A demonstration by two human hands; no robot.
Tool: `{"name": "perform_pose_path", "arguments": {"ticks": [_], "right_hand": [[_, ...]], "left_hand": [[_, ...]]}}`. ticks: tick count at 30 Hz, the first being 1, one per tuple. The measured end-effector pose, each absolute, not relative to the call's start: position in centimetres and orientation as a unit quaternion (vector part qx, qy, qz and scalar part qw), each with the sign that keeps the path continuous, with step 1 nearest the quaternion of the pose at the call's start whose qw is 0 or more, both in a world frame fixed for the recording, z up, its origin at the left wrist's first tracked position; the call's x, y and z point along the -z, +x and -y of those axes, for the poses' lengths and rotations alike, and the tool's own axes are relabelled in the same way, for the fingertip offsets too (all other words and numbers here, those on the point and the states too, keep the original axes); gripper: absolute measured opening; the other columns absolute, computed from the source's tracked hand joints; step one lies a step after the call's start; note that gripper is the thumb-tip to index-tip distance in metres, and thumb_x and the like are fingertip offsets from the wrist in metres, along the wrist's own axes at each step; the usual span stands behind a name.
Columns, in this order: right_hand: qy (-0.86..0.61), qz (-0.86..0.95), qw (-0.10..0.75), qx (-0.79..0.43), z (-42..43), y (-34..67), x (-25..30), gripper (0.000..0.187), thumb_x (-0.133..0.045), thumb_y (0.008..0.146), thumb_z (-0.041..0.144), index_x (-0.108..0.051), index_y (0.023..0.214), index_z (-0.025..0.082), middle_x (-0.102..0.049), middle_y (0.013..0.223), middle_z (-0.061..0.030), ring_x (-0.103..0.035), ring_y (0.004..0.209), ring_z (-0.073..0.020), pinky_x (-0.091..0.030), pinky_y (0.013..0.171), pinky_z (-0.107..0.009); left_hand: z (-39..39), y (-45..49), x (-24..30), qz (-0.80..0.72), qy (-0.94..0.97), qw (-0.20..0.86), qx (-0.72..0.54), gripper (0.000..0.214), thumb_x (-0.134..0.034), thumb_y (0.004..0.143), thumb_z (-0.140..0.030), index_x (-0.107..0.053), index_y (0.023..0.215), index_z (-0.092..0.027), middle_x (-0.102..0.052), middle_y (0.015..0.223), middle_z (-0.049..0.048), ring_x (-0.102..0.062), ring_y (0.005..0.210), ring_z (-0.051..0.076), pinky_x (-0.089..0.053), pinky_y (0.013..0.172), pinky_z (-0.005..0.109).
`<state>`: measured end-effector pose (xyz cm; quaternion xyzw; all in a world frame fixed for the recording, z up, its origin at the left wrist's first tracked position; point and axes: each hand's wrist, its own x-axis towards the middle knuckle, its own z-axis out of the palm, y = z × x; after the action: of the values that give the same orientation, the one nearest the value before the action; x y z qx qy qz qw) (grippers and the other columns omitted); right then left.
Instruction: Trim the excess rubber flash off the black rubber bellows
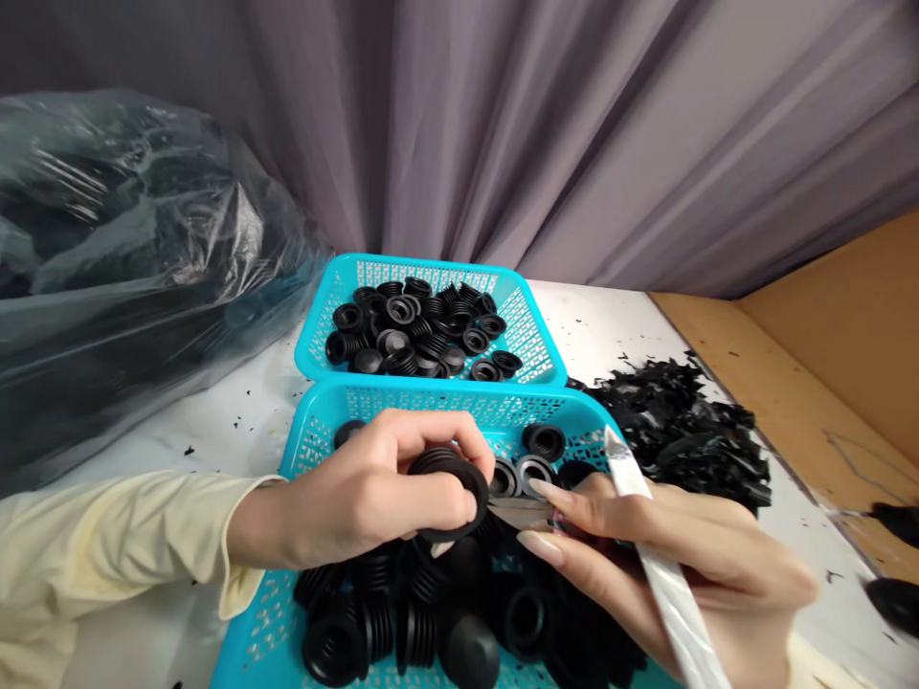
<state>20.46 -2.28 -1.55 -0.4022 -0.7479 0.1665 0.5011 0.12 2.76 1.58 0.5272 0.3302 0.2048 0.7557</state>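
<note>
Gripping a black boot (449, 493) with the left hand (359, 493), fingers closed round its flange, above the near basket (459, 400) at 6 o'clock. Clamping a taped knife (664, 574) in the right hand (667, 560) at 4 o'clock, fingers shut, blade tip at the boot's edge. Far basket (431, 270) at 12, scraps (689, 431) at 3, bag (129, 268) at 10.

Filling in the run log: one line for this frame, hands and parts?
left hand: grips rubber part | right hand: holds white-taped tool, close beside rubber part | below: near basket, full | right: scrap pile
</note>
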Motion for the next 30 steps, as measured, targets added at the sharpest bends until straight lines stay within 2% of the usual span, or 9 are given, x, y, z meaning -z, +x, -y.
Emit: {"name": "perform_pose_path", "arguments": {"ticks": [11, 18, 22, 26, 30], "right_hand": [[-0.404, 0.749, 0.515, -0.103, 2.5, 20.4, 2.6, 0.012, -0.074, 0.078, 0.021, -0.071, 0.09, 0.021, -0.063, 0.054, 0.003, -0.05, 0.036, -0.008, -0.047, 0.036, -0.02], [-0.394, 0.772, 0.485, -0.114, 2.6, 20.5, 2.1, 0.019, -0.074, 0.076, 0.011, -0.07, 0.093, 0.019, -0.065, 0.056, 0.0007, -0.054, 0.039, -0.0101, -0.047, 0.037, -0.023], [-0.388, 0.759, 0.514, -0.093, 2.7, 20.5, 2.4, 0.015, -0.074, 0.077, 0.016, -0.071, 0.091, 0.018, -0.061, 0.054, 0.0023, -0.05, 0.037, -0.0088, -0.045, 0.035, -0.023], [-0.388, 0.783, 0.473, -0.114, 2.7, 20.5, 2.0, 0.019, -0.074, 0.076, 0.009, -0.07, 0.093, 0.016, -0.064, 0.055, 0.0009, -0.054, 0.04, -0.01, -0.047, 0.038, -0.024], [-0.388, 0.791, 0.461, -0.111, 2.6, 20.5, 1.6, 0.014, -0.073, 0.078, 0.012, -0.07, 0.091, 0.016, -0.065, 0.055, 0.0005, -0.055, 0.039, -0.0106, -0.048, 0.038, -0.024]], "left_hand": [[-2.7, 0.1, -1.3, -0.314, 0.522, 0.766, -0.206, 0.004, -0.055, 0.069, -0.018, -0.052, 0.071, -0.017, -0.045, 0.053, -0.0062, -0.04, 0.047, 0.006, -0.033, 0.043, 0.016], [-2.9, 0.2, -1.2, -0.321, 0.51, 0.771, -0.207, 0.003, -0.055, 0.069, -0.018, -0.053, 0.071, -0.016, -0.046, 0.052, -0.0062, -0.04, 0.045, 0.006, -0.033, 0.042, 0.016], [-2.8, 0.1, -1.2, -0.319, 0.511, 0.77, -0.211, 0.002, -0.055, 0.069, -0.017, -0.053, 0.07, -0.016, -0.045, 0.051, -0.0064, -0.039, 0.045, 0.006, -0.033, 0.043, 0.016], [-2.6, 0.1, -1.2, -0.322, 0.51, 0.769, -0.21, 0.003, -0.055, 0.068, -0.018, -0.054, 0.069, -0.016, -0.046, 0.051, -0.006, -0.04, 0.044, 0.006, -0.032, 0.041, 0.016], [-2.6, 0.1, -1.3, -0.336, 0.512, 0.766, -0.194, 0.004, -0.056, 0.067, -0.019, -0.055, 0.069, -0.015, -0.048, 0.049, -0.0053, -0.041, 0.044, 0.006, -0.031, 0.041, 0.016]]}}
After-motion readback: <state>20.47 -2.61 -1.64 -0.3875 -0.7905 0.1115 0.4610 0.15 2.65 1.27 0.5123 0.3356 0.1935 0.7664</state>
